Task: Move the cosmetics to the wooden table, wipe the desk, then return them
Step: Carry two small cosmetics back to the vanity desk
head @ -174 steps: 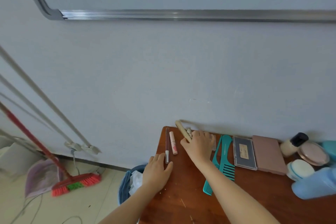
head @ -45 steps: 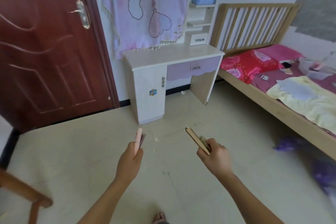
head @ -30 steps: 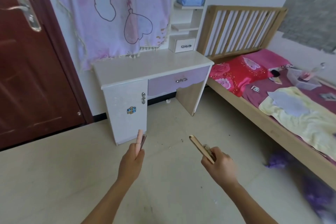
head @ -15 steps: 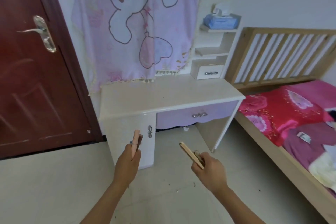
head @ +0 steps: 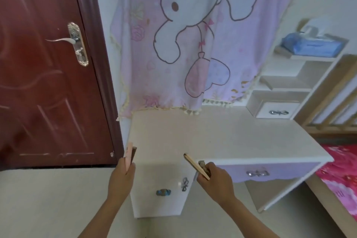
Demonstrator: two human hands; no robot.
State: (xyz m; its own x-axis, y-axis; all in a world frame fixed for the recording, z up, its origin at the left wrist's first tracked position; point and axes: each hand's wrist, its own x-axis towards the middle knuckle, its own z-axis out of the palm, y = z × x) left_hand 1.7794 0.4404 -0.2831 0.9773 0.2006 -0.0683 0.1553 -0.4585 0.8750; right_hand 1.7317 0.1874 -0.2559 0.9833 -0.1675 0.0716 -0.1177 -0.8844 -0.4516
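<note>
1. A bedroom is shown: a white desk [head: 222, 137] stands against the far wall, with a dark red door [head: 48, 67] to the left, a pink cartoon cloth [head: 193, 35] hung above the desktop, and small shelves at the far right carrying a blue tissue pack [head: 311, 45].
2. The left hand [head: 121, 177] is seen closed around two slim cosmetics, a pale pink tube [head: 128, 152] and a darker stick just behind it, both held upright just off the desk's near left corner.
3. The right hand [head: 214, 181] is seen clamped on a tan stick-shaped item [head: 195, 165], its long axis slanted up and to the left, with a small dark piece pinched beside it.
4. The desktop is judged to lie directly beyond and slightly below both hands. The right hand is over the near front edge, so it is the nearer for setting down, while the left hand must be brought rightward onto the surface.
5. The lower ends of all held items are hidden inside the fists, and the small dark piece cannot be identified. The wooden table is not in view, and a bed [head: 345, 172] is cut off at the right edge.
</note>
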